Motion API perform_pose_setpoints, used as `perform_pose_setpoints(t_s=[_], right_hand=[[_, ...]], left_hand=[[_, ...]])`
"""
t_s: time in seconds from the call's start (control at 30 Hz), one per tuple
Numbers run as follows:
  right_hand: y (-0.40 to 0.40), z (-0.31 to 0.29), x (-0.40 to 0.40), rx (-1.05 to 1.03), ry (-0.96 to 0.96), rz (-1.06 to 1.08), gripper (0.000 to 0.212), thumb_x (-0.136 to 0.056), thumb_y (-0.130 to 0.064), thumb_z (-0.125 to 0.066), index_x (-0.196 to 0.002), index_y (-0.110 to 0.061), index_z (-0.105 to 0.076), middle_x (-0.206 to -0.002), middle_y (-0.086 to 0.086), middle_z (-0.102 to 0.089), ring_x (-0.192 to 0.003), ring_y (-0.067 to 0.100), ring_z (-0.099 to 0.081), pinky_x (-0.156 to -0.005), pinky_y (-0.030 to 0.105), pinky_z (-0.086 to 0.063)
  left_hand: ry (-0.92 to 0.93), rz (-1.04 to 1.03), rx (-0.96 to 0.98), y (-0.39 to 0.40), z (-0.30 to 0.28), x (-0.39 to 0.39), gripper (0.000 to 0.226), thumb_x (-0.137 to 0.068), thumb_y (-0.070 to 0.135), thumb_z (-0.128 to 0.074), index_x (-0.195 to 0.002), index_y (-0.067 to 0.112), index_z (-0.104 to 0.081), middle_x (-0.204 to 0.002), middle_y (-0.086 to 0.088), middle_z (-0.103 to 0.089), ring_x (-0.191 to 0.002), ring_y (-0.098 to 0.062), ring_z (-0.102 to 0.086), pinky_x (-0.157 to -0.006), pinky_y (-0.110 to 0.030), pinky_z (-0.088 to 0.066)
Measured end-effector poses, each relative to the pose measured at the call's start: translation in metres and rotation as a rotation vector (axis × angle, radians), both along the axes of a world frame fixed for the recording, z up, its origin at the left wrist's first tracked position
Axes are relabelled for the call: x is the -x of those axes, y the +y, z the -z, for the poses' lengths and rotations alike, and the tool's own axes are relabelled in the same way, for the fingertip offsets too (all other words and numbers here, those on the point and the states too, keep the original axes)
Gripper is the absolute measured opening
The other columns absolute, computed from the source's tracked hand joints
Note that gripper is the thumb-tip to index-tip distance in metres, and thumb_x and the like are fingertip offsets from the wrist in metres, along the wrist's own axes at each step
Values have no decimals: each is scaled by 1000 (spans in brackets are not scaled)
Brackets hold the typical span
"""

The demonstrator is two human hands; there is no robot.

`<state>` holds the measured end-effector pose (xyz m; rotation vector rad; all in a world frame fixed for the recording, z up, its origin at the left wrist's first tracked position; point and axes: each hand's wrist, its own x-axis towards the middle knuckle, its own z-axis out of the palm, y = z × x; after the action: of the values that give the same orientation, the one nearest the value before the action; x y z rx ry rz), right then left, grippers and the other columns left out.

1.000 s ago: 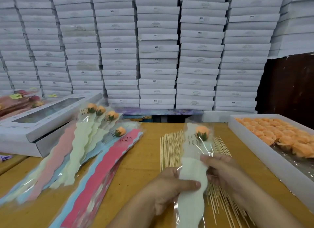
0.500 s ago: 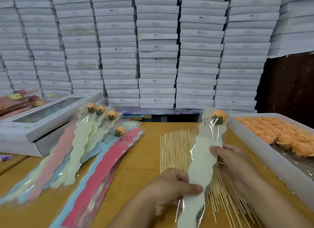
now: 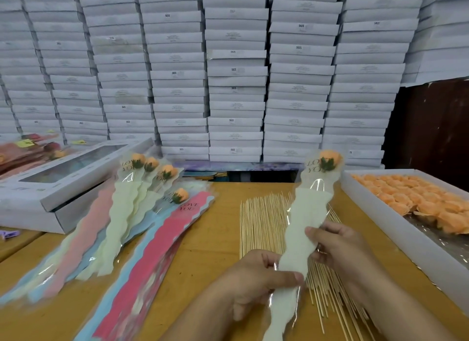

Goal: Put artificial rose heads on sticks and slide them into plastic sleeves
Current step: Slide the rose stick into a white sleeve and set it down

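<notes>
While both hands steady it, one sleeved rose (image 3: 299,229) stands tilted above the surface (image 3: 218,239), its orange head (image 3: 330,159) toward 1 o'clock, already seated at the sleeve's clear top. Left hand (image 3: 253,282): thumb and fingers clamped on the lower sleeve, probably to anchor it. Right hand (image 3: 337,246): fingers pinched together on the sleeve's middle, seemingly squaring the stick inside. Bare sticks (image 3: 261,221) lie directly beneath, within easy reach. Tray of loose rose heads (image 3: 416,201) at 3 o'clock. Finished sleeved roses (image 3: 142,201) fanned at 9 o'clock, beside empty sleeves (image 3: 162,251).
</notes>
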<state>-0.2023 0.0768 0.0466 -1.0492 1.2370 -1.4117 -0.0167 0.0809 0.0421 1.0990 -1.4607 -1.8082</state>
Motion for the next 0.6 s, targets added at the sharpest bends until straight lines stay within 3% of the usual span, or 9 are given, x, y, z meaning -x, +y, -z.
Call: perform_pose_setpoints(t_s=[0.13,0.3,0.4,0.47,0.6], right_hand=[[-7,1,10,-24,-67,42,9,-88,-8,-71,-95,-6,-76,-89,11,-78,-62,13,-70,-49,20,-53],[-7,12,18,-39,-61,-1,17,-91,-19,-69,-96,-3,-74,-76,7,-72,-59,14,-63,-50,24,-55],[-2,16,29,-34,-132,24,21,-96,-23,-60,-101,-7,-73,-75,7,-72,-55,12,-63,-45,23,-52],[-1,16,38,-25,-169,42,23,-99,-23,-56,-103,-6,-71,-75,7,-72,-54,11,-62,-44,21,-50],[0,14,51,-9,-232,59,23,-99,-20,-52,-101,-5,-70,-69,3,-70,-48,7,-59,-42,16,-48]], left_hand=[[-42,25,-16,-5,5,0,20,-80,8,-82,-100,7,-78,-93,-7,-76,-78,-17,-72,-71,-29,-61],[-50,14,-4,-7,9,-1,11,-82,2,-79,-90,10,-79,-84,-4,-77,-71,-14,-72,-60,-24,-58],[-38,-68,-3,-9,2,-8,27,-83,1,-77,-108,-4,-70,-91,-10,-76,-78,-21,-71,-71,-31,-60],[-56,-140,50,-10,-9,-19,19,-83,2,-77,-100,0,-70,-92,-13,-74,-82,-26,-69,-80,-41,-57],[-133,-294,231,-21,-38,-57,7,-85,10,-75,-89,11,-70,-82,-4,-75,-72,-16,-72,-66,-32,-58]])
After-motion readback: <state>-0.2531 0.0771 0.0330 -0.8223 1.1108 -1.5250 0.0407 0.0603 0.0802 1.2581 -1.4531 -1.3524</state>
